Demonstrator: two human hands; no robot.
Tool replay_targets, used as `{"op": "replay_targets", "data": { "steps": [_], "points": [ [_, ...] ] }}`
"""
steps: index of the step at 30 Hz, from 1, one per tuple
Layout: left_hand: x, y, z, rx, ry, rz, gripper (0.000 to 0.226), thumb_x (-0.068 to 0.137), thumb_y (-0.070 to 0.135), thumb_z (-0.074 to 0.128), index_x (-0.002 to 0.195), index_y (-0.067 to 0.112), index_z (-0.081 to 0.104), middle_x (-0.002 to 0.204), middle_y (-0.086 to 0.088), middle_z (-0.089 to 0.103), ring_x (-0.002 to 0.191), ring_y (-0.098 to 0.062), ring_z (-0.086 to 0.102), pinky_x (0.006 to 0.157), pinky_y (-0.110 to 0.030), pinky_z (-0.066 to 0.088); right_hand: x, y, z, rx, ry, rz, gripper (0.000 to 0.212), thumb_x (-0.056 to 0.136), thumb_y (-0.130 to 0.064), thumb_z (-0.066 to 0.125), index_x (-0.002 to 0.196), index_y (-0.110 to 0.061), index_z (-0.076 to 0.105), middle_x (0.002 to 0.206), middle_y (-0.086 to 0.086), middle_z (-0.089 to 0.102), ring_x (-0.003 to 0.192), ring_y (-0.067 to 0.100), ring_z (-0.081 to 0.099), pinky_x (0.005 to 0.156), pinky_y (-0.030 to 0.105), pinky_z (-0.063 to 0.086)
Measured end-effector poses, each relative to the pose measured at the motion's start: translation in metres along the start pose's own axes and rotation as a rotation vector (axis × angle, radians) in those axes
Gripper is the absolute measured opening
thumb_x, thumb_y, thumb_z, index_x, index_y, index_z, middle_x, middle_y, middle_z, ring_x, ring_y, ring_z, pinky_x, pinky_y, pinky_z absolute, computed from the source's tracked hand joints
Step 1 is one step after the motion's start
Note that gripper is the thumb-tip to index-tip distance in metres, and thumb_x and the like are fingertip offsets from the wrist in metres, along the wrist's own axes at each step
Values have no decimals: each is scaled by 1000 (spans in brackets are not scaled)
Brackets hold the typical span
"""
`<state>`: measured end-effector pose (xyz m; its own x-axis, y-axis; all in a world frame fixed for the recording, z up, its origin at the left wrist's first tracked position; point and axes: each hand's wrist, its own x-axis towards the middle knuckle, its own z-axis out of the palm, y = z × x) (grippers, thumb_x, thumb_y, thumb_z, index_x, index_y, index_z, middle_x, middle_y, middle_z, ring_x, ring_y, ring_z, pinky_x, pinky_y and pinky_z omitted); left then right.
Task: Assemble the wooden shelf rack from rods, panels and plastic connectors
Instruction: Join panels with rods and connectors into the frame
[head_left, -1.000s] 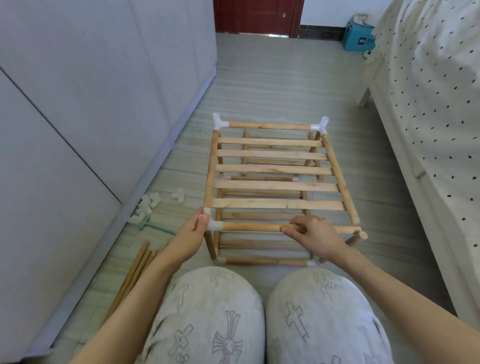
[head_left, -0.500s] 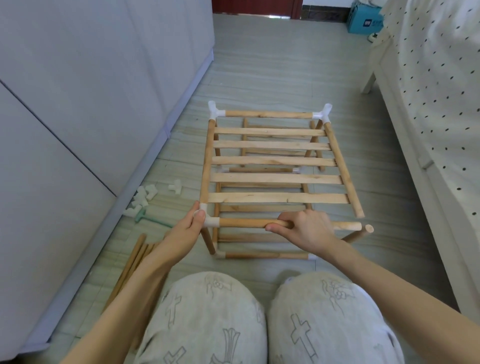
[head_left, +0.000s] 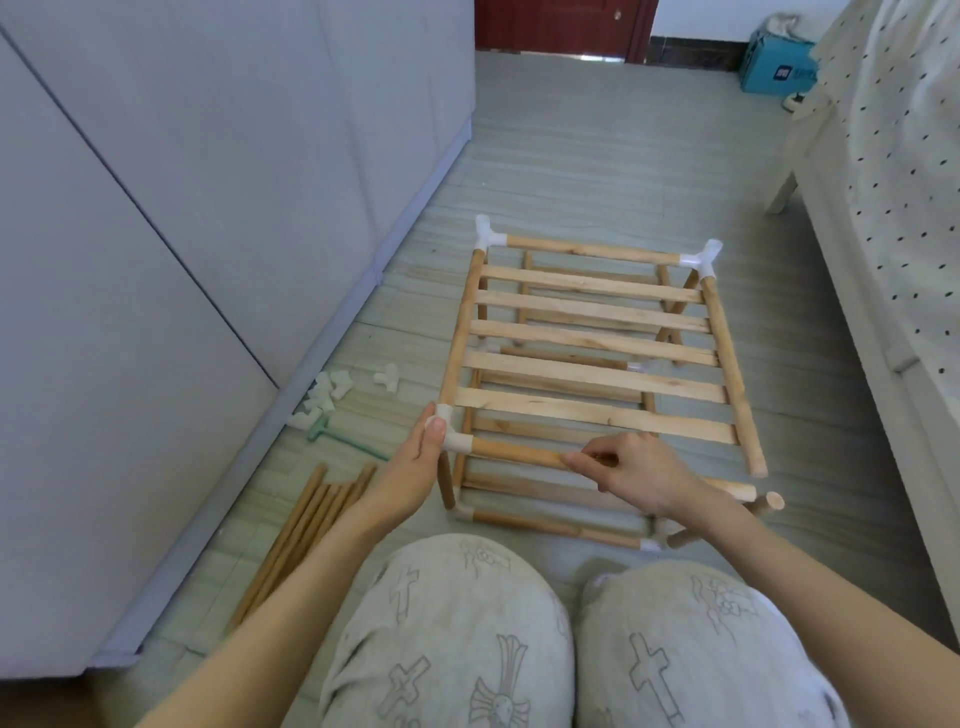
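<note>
The left hand (head_left: 415, 467) grips the near-left plastic connector (head_left: 451, 434) of the upper tier, thumb pressed on its top. The right hand (head_left: 636, 475) is curled round the near front rod (head_left: 514, 453), which runs out of that connector; the rod's right end (head_left: 743, 489) is bare and joins nothing. We judge the step in hand to be seating this rod in its connector.

The rack (head_left: 597, 374) stands on the floor (head_left: 571, 156) just beyond the person's knees (head_left: 561, 634). Its upper slatted panel (head_left: 597, 364) lies between two side rods; the two far corners carry connectors (head_left: 701, 258), while the right side rod (head_left: 727, 364) ends free at the near corner. A lower tier with near corner connectors shows beneath, and a short upright (head_left: 768, 503) at the near right also stands uncapped.

We estimate the work at roughly the halfway stage: two tiers are framed, but the near-right upper corner lacks its connector. Left of the rack, beside the cabinet (head_left: 182, 260), lie spare connectors (head_left: 327, 395), a small green mallet (head_left: 337, 436) and a bundle of loose rods (head_left: 306, 530), which suggests that further parts remain to be added. A bed (head_left: 883, 208) borders the right side.
</note>
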<state>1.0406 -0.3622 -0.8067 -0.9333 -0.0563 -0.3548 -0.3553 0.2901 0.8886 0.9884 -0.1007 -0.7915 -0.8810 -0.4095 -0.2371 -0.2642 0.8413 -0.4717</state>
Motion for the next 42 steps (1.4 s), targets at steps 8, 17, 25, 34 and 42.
{"op": "replay_targets", "data": {
  "steps": [8,17,25,34,42],
  "points": [
    [21,-26,-19,-56,92,2,46,102,36,21,138,18,42,136,-2,50,125,-13,45,105,-35,37,37,-53,-30,-118,162,-204,27,96,-32,48,91,-17,70,94,2,69,90,25,61,76,34,46],
    [108,-116,-77,456,190,-173,47,97,12,41,143,6,32,146,-14,36,134,-26,35,107,-30,28,187,-121,-2,-454,50,-404,53,97,-52,27,144,-28,33,154,0,24,144,16,12,117,41,0],
    [232,-129,-90,797,172,-107,69,91,1,41,150,10,8,157,-14,4,144,-30,7,115,-41,20,220,-108,14,-443,102,-437,52,95,-54,24,132,-31,51,152,-6,30,145,17,7,108,41,-25],
    [284,-140,-82,927,166,-44,36,90,-1,45,125,6,46,120,-13,53,110,-29,49,80,-37,44,219,-112,15,-400,136,-447,52,93,-51,22,116,-30,65,140,-10,45,140,17,22,113,45,-19],
    [226,-89,-93,157,478,41,18,84,17,68,100,17,61,96,-5,64,80,-14,58,69,-20,42,216,-108,15,-316,151,-438,37,98,-41,35,121,-27,61,134,-8,49,137,11,26,114,39,-17]
  ]
}}
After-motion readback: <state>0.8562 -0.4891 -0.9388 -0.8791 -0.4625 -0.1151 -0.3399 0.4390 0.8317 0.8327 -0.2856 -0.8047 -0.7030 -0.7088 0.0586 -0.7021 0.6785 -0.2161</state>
